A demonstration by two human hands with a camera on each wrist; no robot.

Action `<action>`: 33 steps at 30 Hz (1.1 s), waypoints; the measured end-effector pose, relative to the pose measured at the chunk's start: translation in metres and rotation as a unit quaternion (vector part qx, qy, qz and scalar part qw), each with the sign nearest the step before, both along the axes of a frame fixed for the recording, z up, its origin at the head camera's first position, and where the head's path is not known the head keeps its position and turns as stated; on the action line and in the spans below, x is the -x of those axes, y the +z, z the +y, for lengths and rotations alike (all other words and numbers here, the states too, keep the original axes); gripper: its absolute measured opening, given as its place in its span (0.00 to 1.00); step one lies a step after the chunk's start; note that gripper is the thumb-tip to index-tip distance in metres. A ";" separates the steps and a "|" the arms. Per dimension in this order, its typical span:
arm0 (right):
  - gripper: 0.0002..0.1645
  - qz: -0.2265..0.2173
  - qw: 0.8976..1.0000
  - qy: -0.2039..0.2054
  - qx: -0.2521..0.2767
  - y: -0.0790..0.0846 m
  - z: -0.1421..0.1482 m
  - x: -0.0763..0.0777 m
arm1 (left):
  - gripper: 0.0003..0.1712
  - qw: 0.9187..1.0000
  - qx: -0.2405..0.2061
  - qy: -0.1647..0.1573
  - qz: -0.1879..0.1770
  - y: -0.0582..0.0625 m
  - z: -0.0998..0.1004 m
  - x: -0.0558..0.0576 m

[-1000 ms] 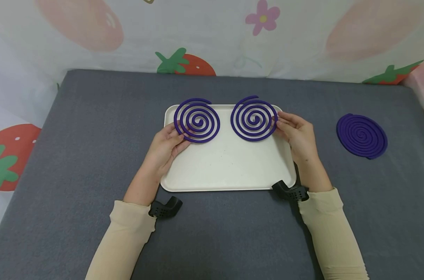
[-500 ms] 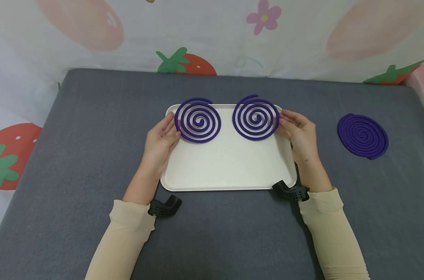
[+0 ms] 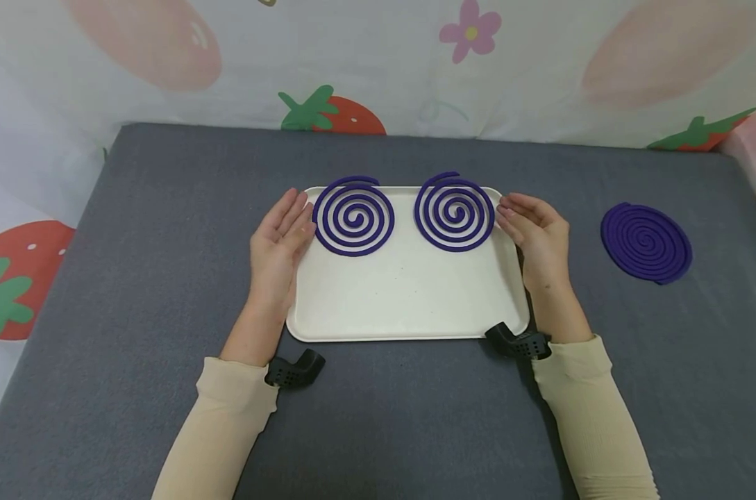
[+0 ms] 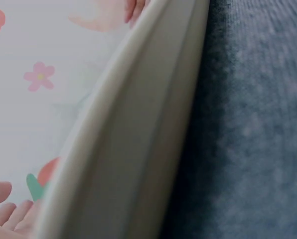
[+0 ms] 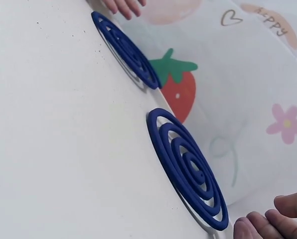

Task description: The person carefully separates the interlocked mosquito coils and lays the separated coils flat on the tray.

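Two purple mosquito coils lie side by side on the far part of a white tray (image 3: 409, 298). The left coil (image 3: 353, 217) and the right coil (image 3: 455, 213) both overhang the tray's far rim. My left hand (image 3: 278, 250), fingers extended and palm turned inward, is just left of the left coil. Beside the right coil, my right hand (image 3: 536, 236) has loosely bent fingers. In the right wrist view, the fingers (image 5: 288, 224) stand apart from the nearer coil (image 5: 188, 169). Neither hand holds anything. The left wrist view shows mostly the tray's side (image 4: 133, 119).
A tightly nested purple mosquito coil (image 3: 646, 243) lies on the grey tablecloth (image 3: 402, 417) to the right of the tray. Behind the table hangs a patterned curtain (image 3: 228, 69). Black wrist cameras (image 3: 295, 369) sit near the tray's front corners.
My left hand has let go of the left coil and drawn away to the left. My right hand has released the right coil and shifted slightly right. Both coils stay on the tray.
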State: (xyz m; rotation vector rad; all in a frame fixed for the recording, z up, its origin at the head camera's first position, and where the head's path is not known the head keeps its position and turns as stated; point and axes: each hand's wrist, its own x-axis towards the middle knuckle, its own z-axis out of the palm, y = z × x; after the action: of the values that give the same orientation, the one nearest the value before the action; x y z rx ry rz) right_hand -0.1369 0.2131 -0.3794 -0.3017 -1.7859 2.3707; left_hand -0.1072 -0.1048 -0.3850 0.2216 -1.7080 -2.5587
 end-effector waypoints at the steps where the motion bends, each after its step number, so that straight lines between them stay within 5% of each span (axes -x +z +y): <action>1: 0.13 0.002 1.000 0.001 0.007 0.001 0.001 0.001 | 0.30 1.000 -0.006 0.002 0.005 0.001 0.001 0.001; 13: 0.12 -0.013 0.998 0.028 0.052 -0.001 0.021 -0.001 | 0.21 0.998 -0.060 -0.018 -0.009 0.000 0.001 -0.005; 24: 0.08 0.002 0.999 0.032 0.028 0.008 0.095 -0.021 | 0.21 0.987 -0.085 -0.131 -0.023 0.003 0.041 -0.013; 33: 0.08 0.016 0.997 0.015 0.067 0.010 0.144 -0.034 | 0.21 0.964 -0.070 -0.254 -0.031 0.006 0.101 -0.028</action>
State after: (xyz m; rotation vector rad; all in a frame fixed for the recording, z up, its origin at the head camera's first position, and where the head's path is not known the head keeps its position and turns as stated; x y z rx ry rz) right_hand -0.1029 0.3576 -0.3694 -0.2528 -1.6323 2.5071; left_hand -0.0790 -0.0037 -0.3791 -0.1575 -1.7982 -3.0615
